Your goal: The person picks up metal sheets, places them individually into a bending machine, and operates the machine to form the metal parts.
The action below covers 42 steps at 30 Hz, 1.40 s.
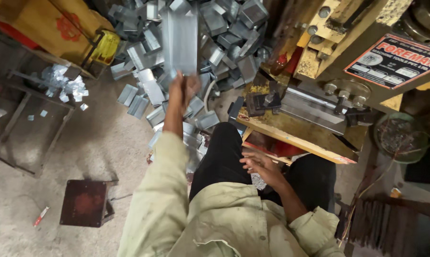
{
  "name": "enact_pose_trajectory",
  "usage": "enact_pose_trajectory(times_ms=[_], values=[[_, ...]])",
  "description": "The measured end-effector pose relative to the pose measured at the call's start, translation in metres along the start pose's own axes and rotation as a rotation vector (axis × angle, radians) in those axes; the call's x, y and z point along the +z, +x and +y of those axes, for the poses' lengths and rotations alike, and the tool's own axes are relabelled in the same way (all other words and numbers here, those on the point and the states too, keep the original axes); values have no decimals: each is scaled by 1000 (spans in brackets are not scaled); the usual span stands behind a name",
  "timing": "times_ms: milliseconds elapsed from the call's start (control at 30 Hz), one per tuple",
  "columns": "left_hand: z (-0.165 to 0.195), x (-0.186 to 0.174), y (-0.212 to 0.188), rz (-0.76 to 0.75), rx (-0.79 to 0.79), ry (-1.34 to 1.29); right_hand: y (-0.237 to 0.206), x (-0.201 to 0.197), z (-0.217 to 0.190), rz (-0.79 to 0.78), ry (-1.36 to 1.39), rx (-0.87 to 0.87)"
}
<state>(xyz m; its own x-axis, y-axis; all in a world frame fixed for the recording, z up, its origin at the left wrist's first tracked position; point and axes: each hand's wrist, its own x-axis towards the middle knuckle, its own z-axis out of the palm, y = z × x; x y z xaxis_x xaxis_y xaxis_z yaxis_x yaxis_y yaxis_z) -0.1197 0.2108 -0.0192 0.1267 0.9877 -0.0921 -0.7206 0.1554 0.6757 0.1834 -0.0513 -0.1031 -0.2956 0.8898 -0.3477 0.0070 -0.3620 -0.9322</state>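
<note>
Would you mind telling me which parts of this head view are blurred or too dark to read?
Head view: the metal sheet in the left hand is smeared by motion; the right hand is slightly soft; the press and the pile of bent pieces are sharper; the right edge and lower right corner fall into deep shadow.

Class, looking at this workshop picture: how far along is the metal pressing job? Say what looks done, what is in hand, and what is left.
Done: a large heap of bent metal pieces covers the floor. In hand: the left hand holds up a metal strip; the right hand is open and empty by the press. What is left cannot be told: no stack of unpressed strips shows.
</note>
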Motion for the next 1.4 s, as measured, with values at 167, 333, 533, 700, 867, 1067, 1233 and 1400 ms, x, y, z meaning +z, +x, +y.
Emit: enact_pose_trajectory(times_ms=[167,333,533,700,867,1067,1233,1400], values=[[35,40,41,-8,277,209,-4,-8,5,114,62,40],[-3,-60,-19,365,79,496,-2,-7,16,160,128,102],[-36,-179,-169,911,104,1427,15,7,20,153,70,170],[-48,-177,-210,1139,-265,1278,30,19,24,107,110,196],[-57,-175,-202,1299,-432,1232,29,16,29,120,118,176],[-54,-193,-196,1381,-438,1109,23,8,29,154,171,197],[-52,-198,-191,1338,-509,1099,23,12,28,165,142,199],[-47,-203,-192,1476,-282,1059,21,12,24,166,126,201]])
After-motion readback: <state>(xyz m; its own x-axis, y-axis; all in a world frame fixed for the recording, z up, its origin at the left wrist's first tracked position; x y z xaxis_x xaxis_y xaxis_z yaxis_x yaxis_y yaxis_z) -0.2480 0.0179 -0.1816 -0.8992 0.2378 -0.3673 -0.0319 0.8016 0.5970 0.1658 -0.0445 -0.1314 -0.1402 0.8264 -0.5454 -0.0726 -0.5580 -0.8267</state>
